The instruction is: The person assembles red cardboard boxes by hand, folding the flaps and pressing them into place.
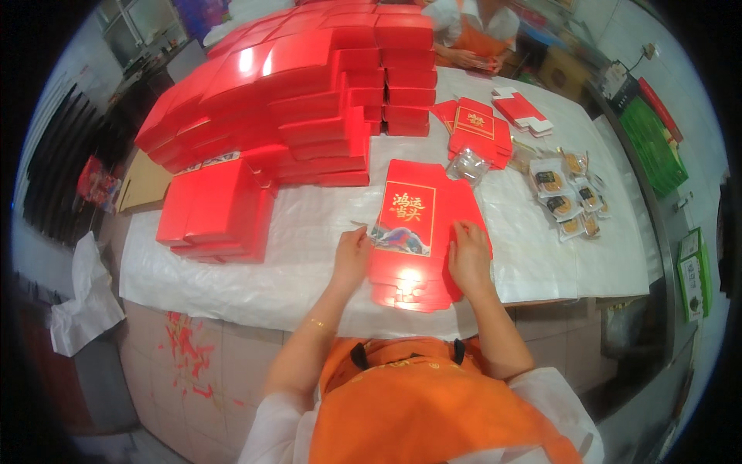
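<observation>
A flat, unfolded red carton (pixel 444 201) with gold lettering and a small landscape picture lies before me on the white-covered table (pixel 309 290). My left hand (pixel 353 254) is at its left edge, fingers curled in and closed against the card. On the opposite side my right hand (pixel 469 259) bends its fingers over the carton's right margin and grips it. Glare whitens the near flaps. Just beyond the carton's far right corner lies a clear plastic tray (pixel 468 165).
Stacked red boxes (pixel 270 85) rise at the back left, with a smaller stack (pixel 212 205) nearer. Flat red cartons (pixel 475 127) lie far right, beside packaged round cakes (pixel 563 193). Across the table a person in an orange apron (pixel 475 39) works. Red scraps (pixel 185 352) litter the floor.
</observation>
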Available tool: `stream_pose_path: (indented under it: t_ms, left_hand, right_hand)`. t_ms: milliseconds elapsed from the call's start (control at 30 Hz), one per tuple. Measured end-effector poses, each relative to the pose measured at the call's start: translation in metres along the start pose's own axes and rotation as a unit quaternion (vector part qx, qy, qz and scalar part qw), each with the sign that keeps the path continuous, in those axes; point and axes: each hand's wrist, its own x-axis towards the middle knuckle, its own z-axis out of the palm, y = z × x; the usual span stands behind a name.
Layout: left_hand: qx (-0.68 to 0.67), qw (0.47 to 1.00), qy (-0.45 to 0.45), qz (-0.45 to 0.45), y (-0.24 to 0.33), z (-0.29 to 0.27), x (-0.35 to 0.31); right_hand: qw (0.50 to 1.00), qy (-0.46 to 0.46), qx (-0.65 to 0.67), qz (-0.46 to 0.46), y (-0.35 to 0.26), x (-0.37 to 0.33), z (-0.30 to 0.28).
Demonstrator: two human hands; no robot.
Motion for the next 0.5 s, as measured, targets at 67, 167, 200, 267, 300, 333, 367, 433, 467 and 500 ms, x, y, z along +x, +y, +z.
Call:
stream_pose_path:
  t_ms: [67,167,200,267,300,333,367,433,467,500]
  left_hand:
    - [0.090,0.995,-0.018,0.044,0.014,0.015,0.011]
    - [0.131,0.990,-0.054,0.028,0.033,0.026,0.019]
    - [0.143,0.988,-0.058,0.024,0.038,0.028,0.021]
    - [0.173,0.983,-0.050,0.029,0.039,0.028,0.023]
    - [0.190,0.980,-0.040,0.038,0.038,0.028,0.022]
    - [0.206,0.977,-0.029,0.047,0.037,0.029,0.021]
    - [0.220,0.973,-0.013,0.069,0.035,0.029,0.019]
    - [0.243,0.963,0.017,0.117,0.042,0.032,0.018]
    - [0.251,0.960,0.015,0.121,0.050,0.033,0.018]
    - [0.259,0.958,0.013,0.125,0.058,0.034,0.017]
  right_hand:
    - [0.999,-0.010,-0.036,0.008,0.009,-0.007,0.002]
    - [0.998,-0.019,-0.065,0.009,0.010,-0.016,0.006]
    - [0.997,-0.027,-0.069,0.005,0.010,-0.017,0.005]
    - [0.997,-0.035,-0.073,-0.001,0.008,-0.019,0.006]
    - [0.997,-0.035,-0.075,-0.004,0.008,-0.019,0.007]
    - [0.996,-0.035,-0.077,-0.006,0.008,-0.020,0.008]
    - [0.997,-0.028,-0.073,-0.009,0.008,-0.021,0.009]
    - [0.997,-0.014,-0.069,-0.013,0.008,-0.022,0.010]
    - [0.998,-0.011,-0.063,-0.009,0.010,-0.023,0.009]
    - [0.998,-0.008,-0.058,-0.004,0.011,-0.023,0.008]
